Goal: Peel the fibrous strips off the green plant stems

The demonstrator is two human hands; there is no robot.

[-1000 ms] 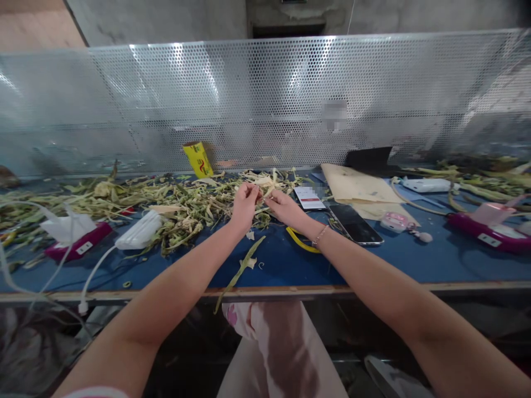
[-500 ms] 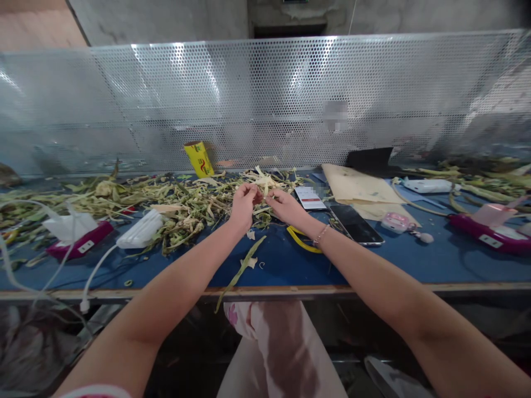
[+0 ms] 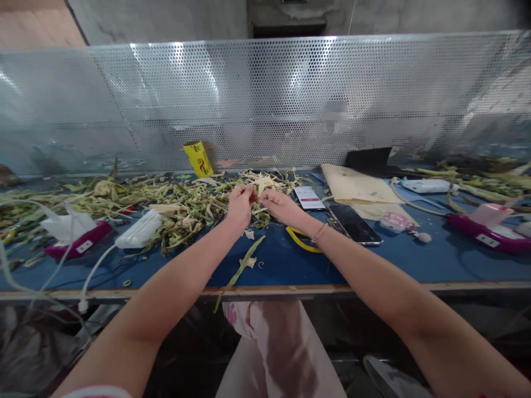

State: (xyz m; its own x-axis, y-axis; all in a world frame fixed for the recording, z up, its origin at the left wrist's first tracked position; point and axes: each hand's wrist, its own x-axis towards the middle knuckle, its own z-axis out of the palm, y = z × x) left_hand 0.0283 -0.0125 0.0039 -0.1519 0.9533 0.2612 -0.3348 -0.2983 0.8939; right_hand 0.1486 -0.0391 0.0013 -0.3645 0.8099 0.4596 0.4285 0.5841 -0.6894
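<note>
At the middle of the blue table, my left hand and my right hand are close together, each pinching with thumb and fingers. A pale, leaf-like plant strip rises between them, and both hands seem to grip its lower part; the fingertips partly hide it. Around and behind the hands lies a heap of dried green and yellow plant pieces. Nearer the table's edge, a long green plant strip lies over a small pale scrap and hangs past the edge.
A yellow carton leans near the perforated metal screen. To the right are a lit phone, a dark phone, brown paper and a pink case. Purple power strips and a white charger trail cables.
Both hands have shifted slightly left, still pinching close together. The pale strip between them sits a little lower and to the left. Everything else lies as before.
</note>
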